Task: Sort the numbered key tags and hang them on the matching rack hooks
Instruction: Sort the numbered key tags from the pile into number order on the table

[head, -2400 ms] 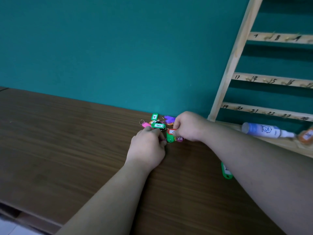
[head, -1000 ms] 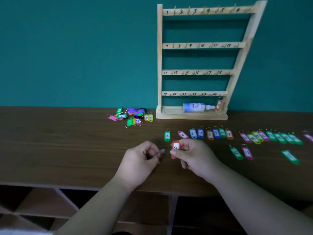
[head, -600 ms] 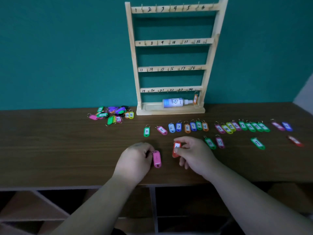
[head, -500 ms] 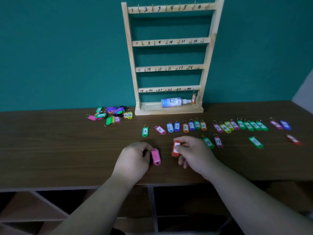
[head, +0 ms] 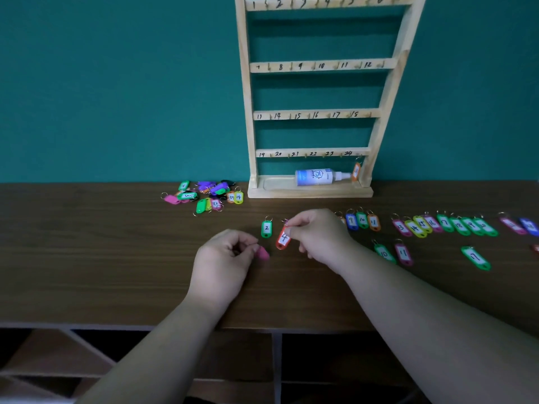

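Key tags are mostly still on the desk (head: 87,258), so this is the sorting stage, not hanging yet. The right hand (head: 318,237) pinches the red tag (head: 283,239) marked 4 by its ring end, and it's moved up since half a second ago: from down by the desk edge to right beside the green 2 tag (head: 266,228) at the left end of the sorted row (head: 437,225). Looks like it's about to get slotted in there, though the hand hides what's next along. The left hand (head: 224,258) is curled shut on a pink tag (head: 263,253), which now mostly hides under the fingers; I can't read a number on it. The unsorted pile (head: 204,195) sits left of the rack (head: 309,112), whose hooks look bare except for one orange tag (head: 355,172) hanging bottom right.
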